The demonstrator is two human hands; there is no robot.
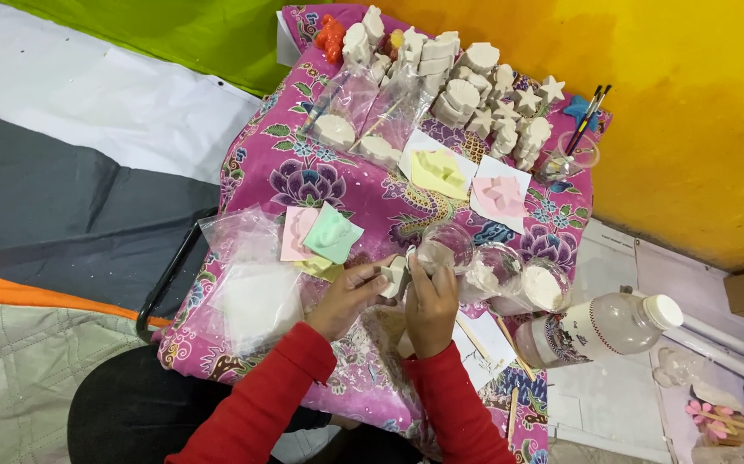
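Left hand (pixel 348 296) over floral tablecloth (pixel 303 176)

Yellow-orange wall (pixel 698 112) on the right, green cloth (pixel 192 34) upper left, white and grey sheets (pixel 71 146) beside the counter (pixel 303 176) draped in pink floral fabric

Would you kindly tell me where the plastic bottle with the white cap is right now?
In the head view, the plastic bottle lies on its side at the table's right edge, just right of the right hand and below the clear cups.
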